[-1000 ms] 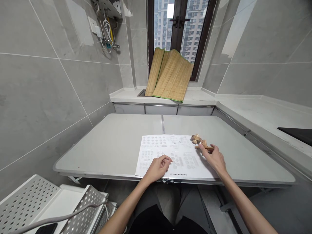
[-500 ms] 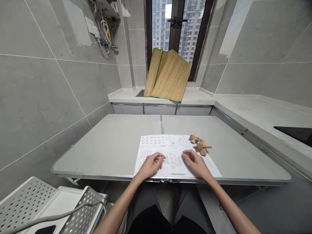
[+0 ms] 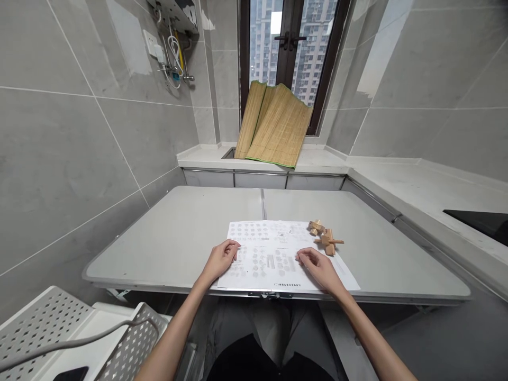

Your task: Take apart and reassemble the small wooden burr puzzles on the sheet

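A white printed sheet (image 3: 273,264) with rows of small diagrams lies flat near the table's front edge. My left hand (image 3: 221,259) rests at the sheet's left edge, fingers curled loosely and nothing visible in them. On the right part of the sheet is my right hand (image 3: 318,267), its fingers bent and slightly apart, holding nothing. Just beyond it, a wooden interlocking piece (image 3: 329,242) with a long crossbar sits at the sheet's right edge. A smaller wooden piece (image 3: 316,228) stands behind that one, at the sheet's far right corner.
The pale folding table (image 3: 159,238) has a centre seam. Behind it, a bamboo mat (image 3: 280,124) leans against the window on a white ledge (image 3: 206,154). A white perforated rack (image 3: 43,323) with a grey hose is at the lower left. A counter (image 3: 420,180) runs along the right.
My left hand has moved left, from over the sheet's middle to its left edge, uncovering more diagrams. My right hand has barely moved.
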`<move>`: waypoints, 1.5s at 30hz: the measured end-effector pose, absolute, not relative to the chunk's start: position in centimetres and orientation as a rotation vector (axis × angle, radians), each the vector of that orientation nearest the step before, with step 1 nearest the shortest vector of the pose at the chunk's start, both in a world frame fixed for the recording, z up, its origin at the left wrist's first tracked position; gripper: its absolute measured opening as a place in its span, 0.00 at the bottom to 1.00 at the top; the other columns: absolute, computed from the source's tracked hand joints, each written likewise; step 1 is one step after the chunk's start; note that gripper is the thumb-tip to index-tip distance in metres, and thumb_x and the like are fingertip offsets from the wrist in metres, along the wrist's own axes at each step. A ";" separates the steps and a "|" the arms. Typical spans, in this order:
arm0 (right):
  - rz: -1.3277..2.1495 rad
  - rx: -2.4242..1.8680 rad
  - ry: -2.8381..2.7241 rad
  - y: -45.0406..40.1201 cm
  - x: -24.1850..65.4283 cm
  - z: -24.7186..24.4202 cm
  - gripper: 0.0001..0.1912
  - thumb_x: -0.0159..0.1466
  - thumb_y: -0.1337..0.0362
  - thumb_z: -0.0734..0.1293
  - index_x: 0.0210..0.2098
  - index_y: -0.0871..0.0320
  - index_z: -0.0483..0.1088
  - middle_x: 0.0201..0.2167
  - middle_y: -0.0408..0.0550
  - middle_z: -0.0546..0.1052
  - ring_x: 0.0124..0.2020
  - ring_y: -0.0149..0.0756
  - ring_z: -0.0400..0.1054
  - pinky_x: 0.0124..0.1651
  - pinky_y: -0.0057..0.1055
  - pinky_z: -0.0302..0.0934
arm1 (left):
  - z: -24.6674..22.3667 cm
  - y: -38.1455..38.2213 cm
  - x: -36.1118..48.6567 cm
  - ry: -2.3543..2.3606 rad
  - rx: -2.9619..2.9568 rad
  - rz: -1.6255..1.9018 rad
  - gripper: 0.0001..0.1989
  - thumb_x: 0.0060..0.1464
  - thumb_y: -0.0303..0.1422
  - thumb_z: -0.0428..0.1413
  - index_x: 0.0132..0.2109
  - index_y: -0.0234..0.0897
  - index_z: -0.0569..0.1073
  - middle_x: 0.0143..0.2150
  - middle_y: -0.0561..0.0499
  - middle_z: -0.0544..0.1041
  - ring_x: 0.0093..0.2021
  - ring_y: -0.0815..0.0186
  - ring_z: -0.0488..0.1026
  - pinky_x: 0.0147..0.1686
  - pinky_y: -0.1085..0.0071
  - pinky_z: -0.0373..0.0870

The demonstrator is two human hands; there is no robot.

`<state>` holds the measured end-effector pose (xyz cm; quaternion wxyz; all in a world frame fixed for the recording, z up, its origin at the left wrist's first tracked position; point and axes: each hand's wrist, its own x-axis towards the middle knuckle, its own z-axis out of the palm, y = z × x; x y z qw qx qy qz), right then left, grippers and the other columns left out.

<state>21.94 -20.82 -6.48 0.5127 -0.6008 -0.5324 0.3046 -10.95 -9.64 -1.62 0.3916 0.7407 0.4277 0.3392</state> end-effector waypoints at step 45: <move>0.690 -1.514 -1.329 -20.6 21.9 -6.1 0.22 0.66 0.43 0.67 0.41 0.56 0.77 0.38 0.53 0.84 0.40 0.48 0.77 0.45 0.40 0.68 | -1.4 -10.0 -10.9 1.157 1.911 0.925 0.20 0.64 0.48 0.52 0.42 0.36 0.78 0.26 0.52 0.75 0.29 0.64 0.72 0.33 0.71 0.66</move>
